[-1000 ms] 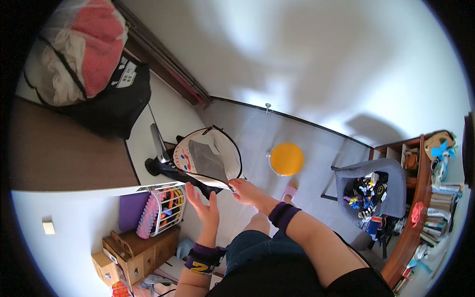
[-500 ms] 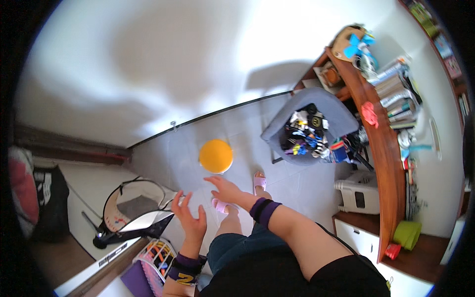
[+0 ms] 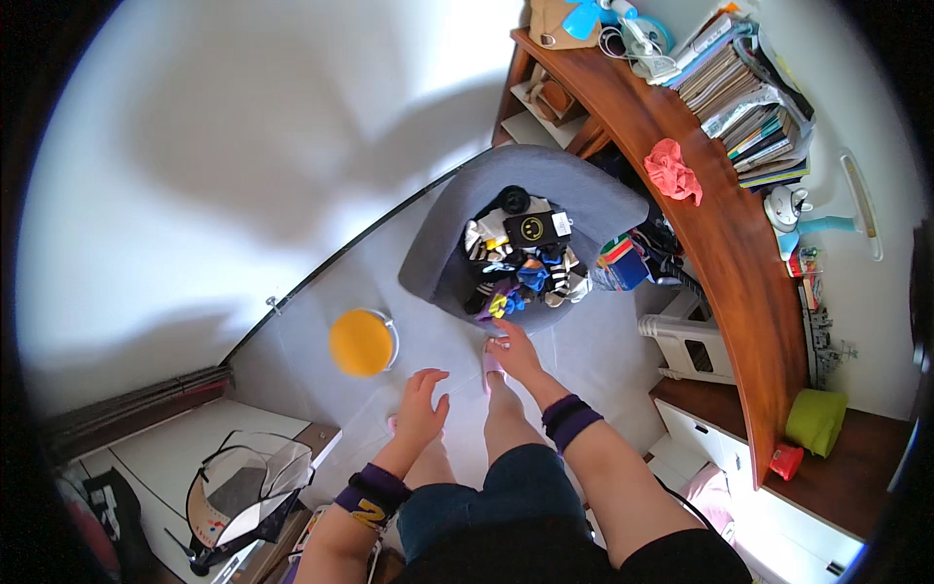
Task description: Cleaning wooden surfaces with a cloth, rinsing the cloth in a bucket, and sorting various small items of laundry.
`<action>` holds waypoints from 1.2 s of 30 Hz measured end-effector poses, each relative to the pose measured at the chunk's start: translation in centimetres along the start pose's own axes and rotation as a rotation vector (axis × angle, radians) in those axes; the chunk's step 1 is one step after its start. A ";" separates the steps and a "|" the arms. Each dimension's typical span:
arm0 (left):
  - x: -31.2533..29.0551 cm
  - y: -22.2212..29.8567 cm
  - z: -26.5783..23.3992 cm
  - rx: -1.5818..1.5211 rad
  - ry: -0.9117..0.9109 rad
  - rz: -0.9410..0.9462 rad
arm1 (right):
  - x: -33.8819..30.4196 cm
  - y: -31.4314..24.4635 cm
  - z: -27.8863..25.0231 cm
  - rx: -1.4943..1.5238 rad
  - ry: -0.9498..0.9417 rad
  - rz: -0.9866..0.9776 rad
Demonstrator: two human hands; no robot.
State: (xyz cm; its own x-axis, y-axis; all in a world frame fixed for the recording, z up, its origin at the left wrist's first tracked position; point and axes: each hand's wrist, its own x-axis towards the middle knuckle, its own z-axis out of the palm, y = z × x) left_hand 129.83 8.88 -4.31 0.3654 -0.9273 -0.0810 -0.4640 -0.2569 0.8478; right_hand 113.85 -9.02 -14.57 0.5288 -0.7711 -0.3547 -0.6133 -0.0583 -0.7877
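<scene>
Both hands, loosely spread, have neared the grey chair, its backrest farthest.

Bright, diffuse indoor light on the white wall, which carries broad, soft-edged grey shadows. The lower left is dimmer; glare whitens the cabinet at lower right. Fisheye distortion bows the wooden desk; black, blue-fringed vignetting surrounds the field.
</scene>
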 end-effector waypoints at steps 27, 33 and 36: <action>37.8 -6.9 18.0 0.574 0.096 -0.069 | 25.0 4.3 -11.9 -0.562 0.246 -0.283; 37.8 -5.0 17.2 0.316 0.198 0.033 | 24.8 4.1 -13.5 -0.517 0.231 -0.344; 36.9 -3.1 16.0 0.226 0.308 0.133 | 23.8 3.4 -14.9 -0.418 0.243 -0.363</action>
State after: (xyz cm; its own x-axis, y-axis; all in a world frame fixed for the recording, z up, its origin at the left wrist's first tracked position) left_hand 131.82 -28.87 -18.28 0.4987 -0.8406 0.2114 -0.6766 -0.2251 0.7011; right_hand 115.61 -37.05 -18.16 0.6287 -0.7750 0.0636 -0.6234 -0.5513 -0.5544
